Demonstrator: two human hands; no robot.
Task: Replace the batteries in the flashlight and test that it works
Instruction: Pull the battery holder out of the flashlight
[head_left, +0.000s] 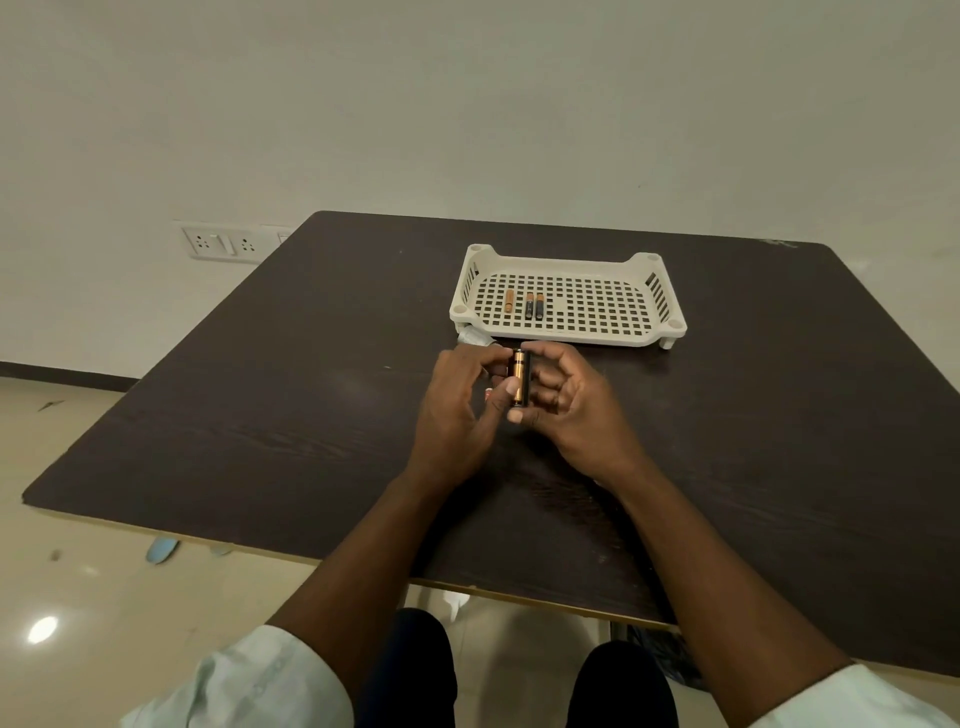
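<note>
Both hands meet over the middle of the dark table (260, 415). My right hand (576, 410) grips a black battery holder (525, 382) between forefinger and thumb. A copper-and-black battery (518, 376) lies in the holder, and my left hand (457, 405) pinches it with thumb and fingers. Three more small batteries (529, 305) lie in a white perforated tray (660, 332) just beyond the hands. A grey part (474, 336), possibly of the flashlight, lies at the tray's front left corner, half hidden behind my left hand.
A small red-and-white item (488, 394) peeks out under my left hand. The wall with a socket strip (223, 242) stands behind the table's far left corner. My knees are under the near edge.
</note>
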